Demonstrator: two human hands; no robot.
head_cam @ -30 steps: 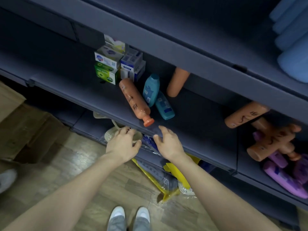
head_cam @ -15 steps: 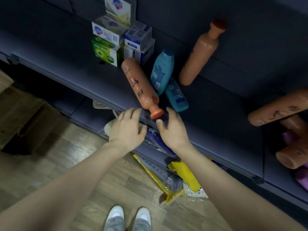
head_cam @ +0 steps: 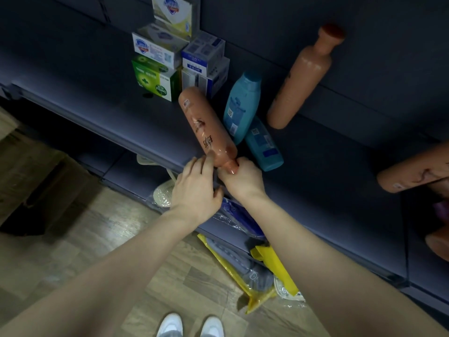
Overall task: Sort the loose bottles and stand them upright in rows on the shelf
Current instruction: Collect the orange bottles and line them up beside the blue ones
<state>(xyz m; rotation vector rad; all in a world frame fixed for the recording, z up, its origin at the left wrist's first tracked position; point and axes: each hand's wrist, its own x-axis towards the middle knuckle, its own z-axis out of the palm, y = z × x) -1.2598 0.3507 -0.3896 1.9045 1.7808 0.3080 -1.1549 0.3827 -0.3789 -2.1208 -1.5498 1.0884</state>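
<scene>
Shelf (head_cam: 328, 190), across the upper half of the frame; the orange bottle (head_cam: 206, 125) lies flat at centre, cap toward you at the front edge, a blue bottle (head_cam: 241, 105) just to its right. Your right grip (head_cam: 243, 181) is curled round its neck; your left grip (head_cam: 194, 190), fingers spread, touches its shoulder. Likely risk: raised by the neck alone, the base may swing into the blue bottle, or the bottle may slip off the edge

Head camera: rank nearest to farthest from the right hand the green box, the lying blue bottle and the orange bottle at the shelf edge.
1. The orange bottle: lying in front, its cap in the grip of the right hand.
2. The lying blue bottle: just behind the hand, to its right.
3. The green box: farther back, on the left.
</scene>
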